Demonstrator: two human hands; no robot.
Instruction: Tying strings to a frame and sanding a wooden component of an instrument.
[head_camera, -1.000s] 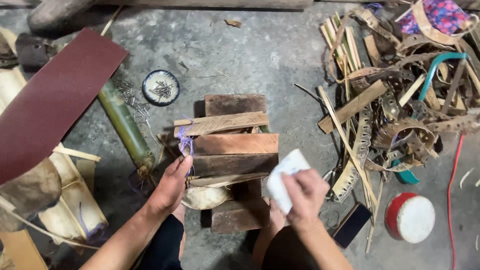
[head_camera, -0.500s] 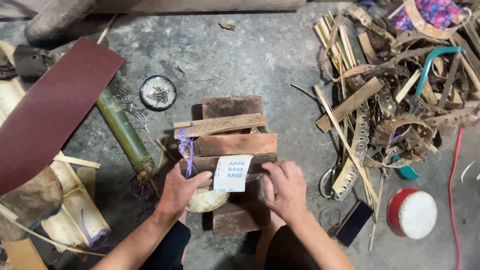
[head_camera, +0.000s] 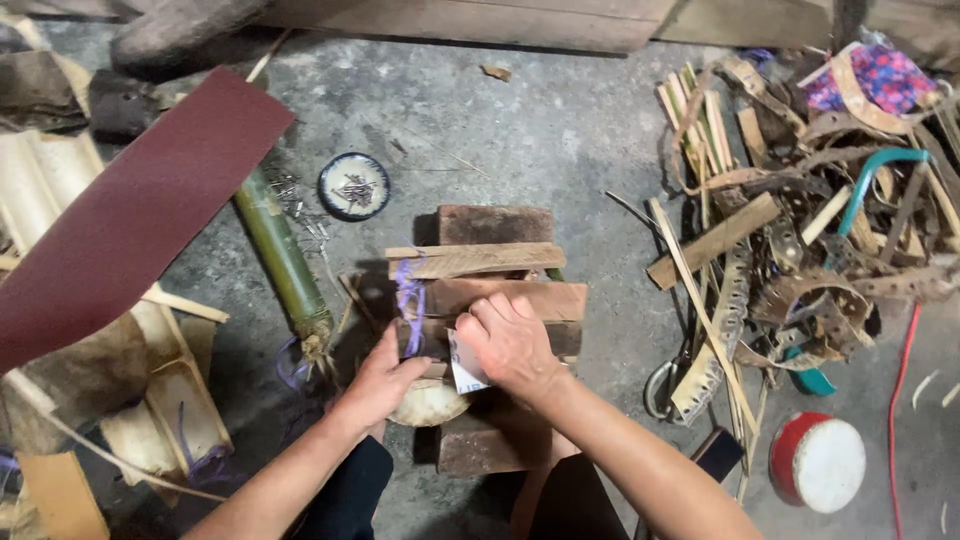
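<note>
While the dark red sanding strip (head_camera: 130, 215) lies slanted across the upper left of the frame, over pale bamboo halves (head_camera: 60, 200) on the grey concrete floor (head_camera: 560, 130), the work itself sits at the centre. A green bamboo length (head_camera: 283, 258) and a small round dish of nails (head_camera: 354, 186) lie just left of a low stack of wooden planks (head_camera: 495, 262). At its near edge the left hand (head_camera: 385, 382) rests with curled fingers on a pale rounded piece (head_camera: 428, 403), and the right hand (head_camera: 510, 340) presses down, fingers bent, on a small white sheet (head_camera: 465, 375) lying on the planks. It looks like a rubbing or smoothing step; next would seem to call for steady pressure with the piece held firm. Toward the right, a tangle of bamboo strips and offcuts (head_camera: 800, 220) is heaped, with a red-and-white drum-like tin (head_camera: 818, 462) at lower right.
</note>
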